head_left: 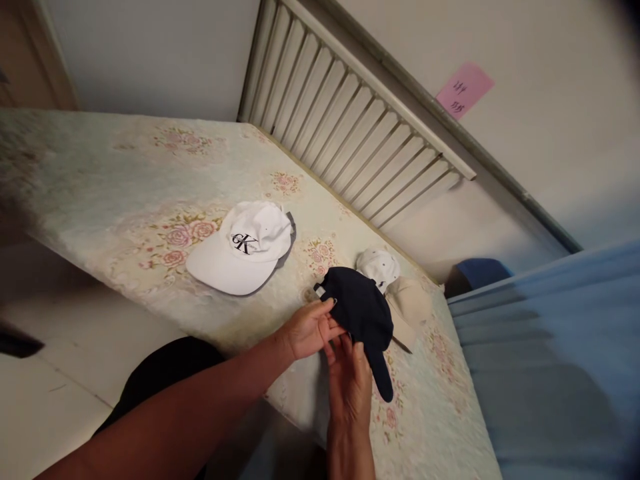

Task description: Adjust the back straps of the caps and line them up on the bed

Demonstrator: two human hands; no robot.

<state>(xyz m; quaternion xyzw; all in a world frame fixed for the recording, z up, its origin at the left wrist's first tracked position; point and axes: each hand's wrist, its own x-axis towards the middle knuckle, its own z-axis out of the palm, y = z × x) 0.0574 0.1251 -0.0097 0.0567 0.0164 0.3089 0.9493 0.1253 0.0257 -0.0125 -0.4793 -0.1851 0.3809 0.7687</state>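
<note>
A dark navy baseball cap [357,307] is held up over the table, its brim pointing down to the right. My left hand [313,330] pinches the cap's edge near a small light tag or buckle at its back. Just below, my right hand [350,377] grips the lower edge, thumb up and the other fingers partly hidden under the cap. To the left lies a white cap [260,230] with black letters on its front. Behind the navy cap sit a smaller white cap [379,265] and a beige cap [413,300], both partly covered.
The table wears a flowered cloth [210,180]. A white radiator [345,120] runs along its far edge, under a pink note [465,90] on the wall. A blue curtain [555,360] hangs at the right, beside a dark blue object [480,272].
</note>
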